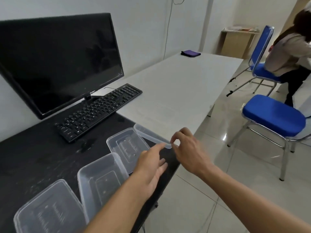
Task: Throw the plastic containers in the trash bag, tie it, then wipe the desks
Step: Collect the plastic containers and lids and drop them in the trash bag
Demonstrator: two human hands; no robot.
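Note:
Three clear plastic containers lie along the front of the black desk (42,157): one at the near left (48,211), one in the middle (101,179) and one further back (124,145). A clear lid (149,134) lies tilted where the black desk meets the white desk (176,84). My right hand (188,148) pinches the lid's near corner between thumb and fingers. My left hand (151,167) hovers over the far container with fingers straight, its fingertip touching the same lid corner. No trash bag is in view.
A black monitor (57,61) and keyboard (99,111) stand at the back of the black desk. A purple cloth (191,53) lies at the white desk's far end. Two blue chairs (274,115) stand on the tiled floor at right, and a person (289,52) sits on the far one.

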